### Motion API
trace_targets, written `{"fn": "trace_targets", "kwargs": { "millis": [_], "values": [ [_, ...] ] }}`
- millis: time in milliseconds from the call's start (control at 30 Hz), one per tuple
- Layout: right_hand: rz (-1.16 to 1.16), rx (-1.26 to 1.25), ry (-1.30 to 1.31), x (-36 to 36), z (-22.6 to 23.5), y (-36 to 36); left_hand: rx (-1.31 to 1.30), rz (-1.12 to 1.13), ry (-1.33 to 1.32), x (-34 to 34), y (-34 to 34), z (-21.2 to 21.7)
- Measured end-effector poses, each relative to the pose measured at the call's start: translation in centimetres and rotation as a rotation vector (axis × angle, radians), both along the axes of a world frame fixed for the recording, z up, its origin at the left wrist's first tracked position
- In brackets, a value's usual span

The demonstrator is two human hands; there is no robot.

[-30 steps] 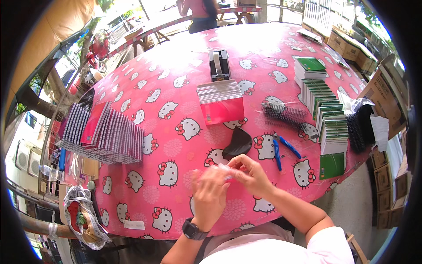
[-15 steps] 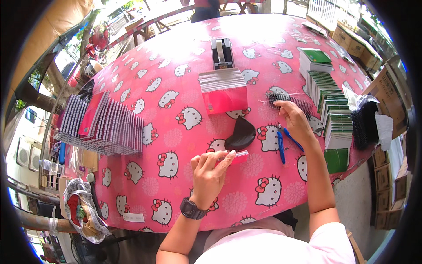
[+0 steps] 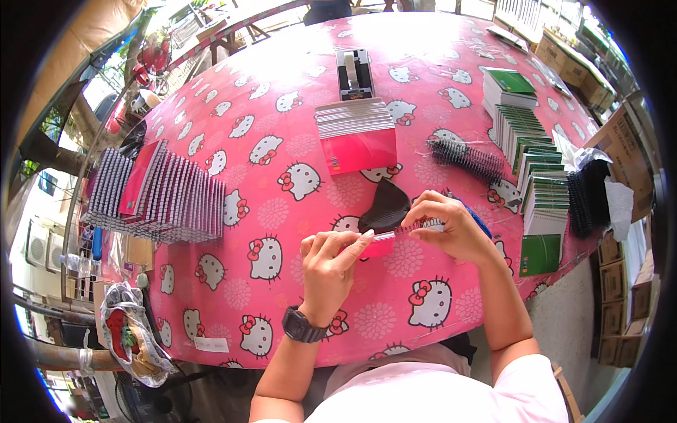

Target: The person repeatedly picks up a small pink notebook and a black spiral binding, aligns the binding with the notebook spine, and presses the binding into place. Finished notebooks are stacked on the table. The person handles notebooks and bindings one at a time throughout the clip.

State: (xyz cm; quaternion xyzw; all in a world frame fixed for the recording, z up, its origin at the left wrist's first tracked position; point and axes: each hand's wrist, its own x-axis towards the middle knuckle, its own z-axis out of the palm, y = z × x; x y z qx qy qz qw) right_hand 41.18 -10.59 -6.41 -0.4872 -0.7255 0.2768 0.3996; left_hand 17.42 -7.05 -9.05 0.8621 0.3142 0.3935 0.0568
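Note:
My left hand [image 3: 328, 268], with a dark watch on its wrist, pinches a small pink-covered notebook [image 3: 381, 248] by its edge above the table. Between the fingers of my right hand [image 3: 455, 227] is a dark spiral binding coil [image 3: 417, 224], its end meeting the notebook's upper right edge. Whether the coil runs through any holes is too small to tell. Just beyond my hands lies a black, curved, wedge-shaped object [image 3: 386, 204]. Blue-handled pliers [image 3: 478, 217] are partly hidden behind my right hand. Farther back rests a heap of black coils [image 3: 465, 159].
A pink-covered notebook stack [image 3: 360, 149] stands mid-table before a tape dispenser [image 3: 355, 76]. Coil-bound notebooks [image 3: 185, 204] are piled at left. A row of green-covered notebooks [image 3: 540, 255] runs along the right, beside more black coils [image 3: 580, 204]. A pink patterned cloth [image 3: 374, 321] covers the table.
My right hand has come from the coil heap toward the left and nearer me, now with a coil at the notebook's edge. My left hand keeps hold of the notebook.

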Motion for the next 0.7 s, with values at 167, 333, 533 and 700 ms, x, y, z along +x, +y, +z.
{"fn": "trace_targets", "kwargs": {
  "millis": [167,333,533,700],
  "values": [
    [0.024,-0.014,0.044,-0.45,-0.58,0.26,0.014,0.011,-0.009,0.17,-0.02,0.22],
    [0.082,-0.087,0.082,-0.29,-0.42,0.10,0.019,0.006,-0.009,0.17,-0.15,0.18],
    [0.142,0.019,0.044,-0.09,-0.78,0.22,0.021,0.060,-0.089,0.76,-0.64,0.39],
    [0.134,-0.100,0.040,-0.31,-0.19,-0.11,0.028,0.053,-0.117,0.79,-0.55,-0.39]
  ]
}}
